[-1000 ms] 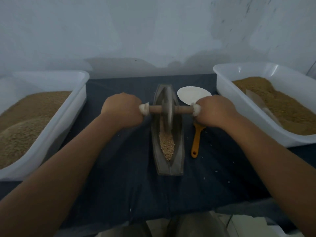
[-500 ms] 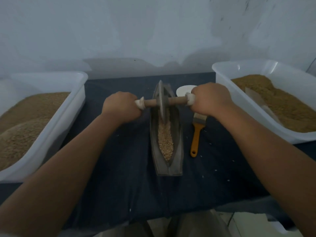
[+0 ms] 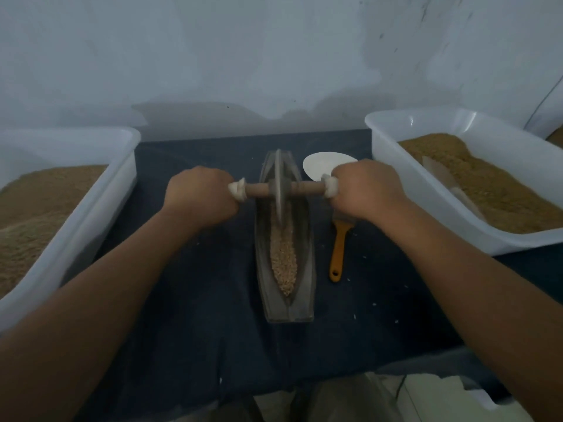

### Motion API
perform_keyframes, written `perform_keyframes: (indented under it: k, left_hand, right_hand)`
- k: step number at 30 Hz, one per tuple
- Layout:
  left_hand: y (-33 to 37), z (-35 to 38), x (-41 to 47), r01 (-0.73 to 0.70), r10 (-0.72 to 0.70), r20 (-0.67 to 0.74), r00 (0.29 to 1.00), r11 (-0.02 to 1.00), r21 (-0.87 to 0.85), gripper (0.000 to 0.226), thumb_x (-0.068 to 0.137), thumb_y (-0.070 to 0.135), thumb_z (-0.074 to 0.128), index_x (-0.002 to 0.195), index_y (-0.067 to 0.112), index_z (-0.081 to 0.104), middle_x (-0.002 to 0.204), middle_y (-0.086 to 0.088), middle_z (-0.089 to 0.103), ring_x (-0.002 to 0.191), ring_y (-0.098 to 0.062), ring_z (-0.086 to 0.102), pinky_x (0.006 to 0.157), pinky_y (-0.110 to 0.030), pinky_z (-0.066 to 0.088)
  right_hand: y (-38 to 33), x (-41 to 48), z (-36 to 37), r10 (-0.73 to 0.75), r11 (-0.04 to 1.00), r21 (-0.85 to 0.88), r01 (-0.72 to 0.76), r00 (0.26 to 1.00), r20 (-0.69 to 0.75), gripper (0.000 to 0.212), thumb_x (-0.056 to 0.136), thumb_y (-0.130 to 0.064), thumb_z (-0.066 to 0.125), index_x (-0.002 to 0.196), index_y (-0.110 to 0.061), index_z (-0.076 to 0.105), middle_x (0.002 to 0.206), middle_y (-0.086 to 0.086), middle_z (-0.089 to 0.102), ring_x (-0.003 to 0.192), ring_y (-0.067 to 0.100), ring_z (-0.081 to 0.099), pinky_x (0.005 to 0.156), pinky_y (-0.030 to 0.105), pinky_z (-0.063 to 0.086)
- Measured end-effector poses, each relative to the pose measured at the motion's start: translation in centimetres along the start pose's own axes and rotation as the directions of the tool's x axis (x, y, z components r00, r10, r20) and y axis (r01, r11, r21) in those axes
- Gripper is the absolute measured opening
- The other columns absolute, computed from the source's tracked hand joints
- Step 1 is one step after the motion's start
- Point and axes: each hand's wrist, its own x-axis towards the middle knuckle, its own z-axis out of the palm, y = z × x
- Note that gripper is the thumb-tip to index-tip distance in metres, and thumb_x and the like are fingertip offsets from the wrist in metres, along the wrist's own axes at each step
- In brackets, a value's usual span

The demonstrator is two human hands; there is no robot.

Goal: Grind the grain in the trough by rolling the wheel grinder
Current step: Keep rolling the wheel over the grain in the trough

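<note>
Gripping the wooden axle (image 3: pixel 304 187) ends with curled fingers, left hand (image 3: pixel 199 197) and right hand (image 3: pixel 364 190) hold the grey disc wheel grinder (image 3: pixel 278 178) between them in the long grey trough (image 3: pixel 264 284); pale grain (image 3: pixel 283 263) lies nearer than the fingers; mid-grind, the next roll likely needs an even pull back.

Plain pale grey-white wall (image 3: pixel 274 56) filling the far side, small dark scuffs toward its upper right, soft shadows along its base, dim cool light, counter (image 3: pixel 198 330) covered in dark blue cloth
</note>
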Motion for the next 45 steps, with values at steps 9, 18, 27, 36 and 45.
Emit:
perform_keyframes:
  k: [9,18,27,36,45]
  left_hand:
    - [-0.7,-0.9,-6.3,-0.16,0.161,-0.058,0.985,0.987,0.016,0.031,0.08,0.054,0.054,0.061,0.03,0.045,0.056,0.013,0.047,0.049,-0.015,0.046,0.049,-0.026,0.03]
    - [0.2,-0.3,-0.8,-0.037,0.037,-0.023,0.999,0.999,0.018,0.033,0.085,0.052,0.054,0.066,0.025,0.056,0.067,0.008,0.058,0.061,-0.02,0.057,0.057,-0.03,0.04]
    - [-0.7,0.1,-6.8,-0.109,0.107,-0.121,0.987,0.994,-0.007,0.036,0.082,0.059,0.051,0.062,0.029,0.045,0.058,0.012,0.046,0.053,-0.02,0.047,0.053,-0.028,0.036]
    - [-0.3,0.7,-0.9,-0.031,0.029,-0.111,0.993,0.999,-0.021,0.039,0.085,0.057,0.052,0.063,0.026,0.048,0.062,0.01,0.05,0.057,-0.022,0.049,0.057,-0.029,0.04]
    - [-0.8,-0.6,-6.5,-0.138,0.14,-0.079,0.987,0.99,0.027,0.034,0.08,0.051,0.062,0.063,0.029,0.041,0.059,0.012,0.045,0.055,-0.021,0.048,0.054,-0.029,0.033]
  right_hand:
    - [0.7,-4.8,-1.6,-0.111,0.99,0.106,0.092,0.975,0.192,0.039,0.075,-0.066,0.046,0.065,-0.032,0.061,0.059,-0.008,0.061,0.055,0.006,0.058,0.049,0.029,0.044]
    - [0.4,-1.0,0.4,-0.042,0.998,0.038,0.042,0.999,0.007,0.043,0.096,-0.059,0.044,0.068,-0.029,0.055,0.063,-0.006,0.057,0.057,0.013,0.054,0.054,0.032,0.046]
    - [1.0,-4.1,0.0,-0.164,0.983,0.076,0.164,0.986,-0.008,0.039,0.084,-0.065,0.043,0.065,-0.033,0.054,0.058,-0.012,0.052,0.052,0.003,0.047,0.049,0.028,0.041]
    - [0.2,-0.7,0.4,-0.018,0.999,0.027,0.02,0.998,-0.053,0.043,0.097,-0.058,0.044,0.067,-0.029,0.054,0.064,-0.006,0.057,0.058,0.015,0.055,0.06,0.038,0.055]
    - [0.2,-5.7,-0.5,-0.092,0.988,0.124,0.092,0.996,-0.004,0.038,0.089,-0.061,0.042,0.065,-0.034,0.051,0.059,-0.009,0.054,0.053,0.009,0.053,0.053,0.032,0.045]
